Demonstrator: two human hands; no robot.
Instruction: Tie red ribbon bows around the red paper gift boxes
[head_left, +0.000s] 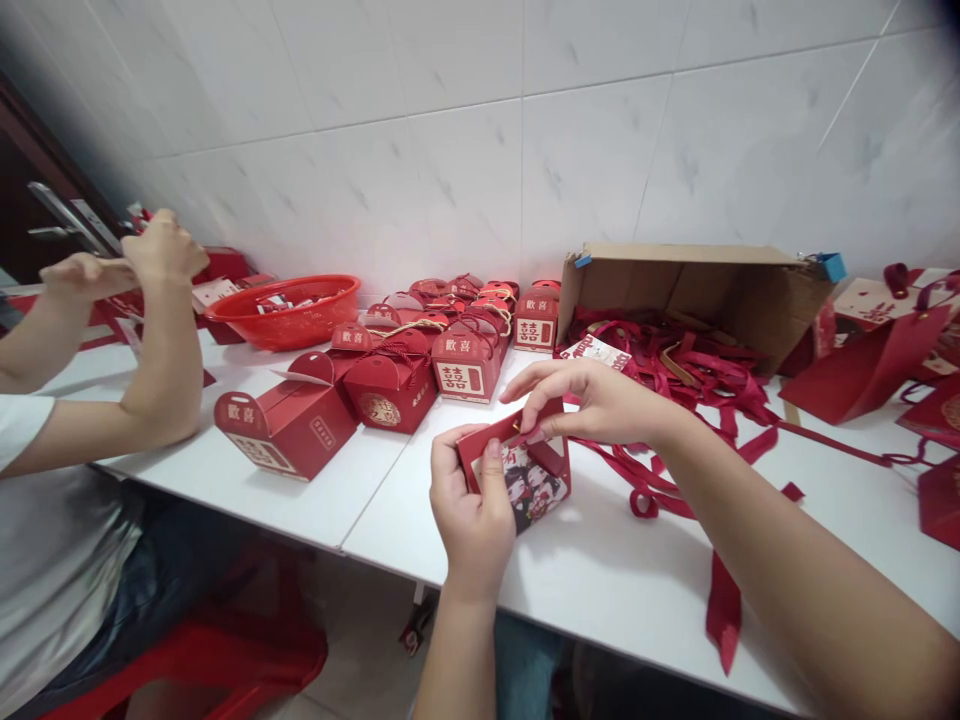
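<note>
A small red gift box (pixel 534 482) with a printed picture on its front sits on the white table (pixel 600 580) in front of me. My left hand (pixel 469 515) grips its left side, thumb pressed on the top flap. My right hand (pixel 592 400) reaches in from the right and pinches the box's top edge with its fingertips. Both hands are closed on the box.
Several finished red boxes (pixel 457 350) stand at the back. An open cardboard carton (pixel 697 290) spills red ribbons (pixel 675 400). A red basket (pixel 289 310) is at the left. A seated co-worker's raised hands (pixel 124 260) hold something. Red bags (pixel 870 360) lie at the right.
</note>
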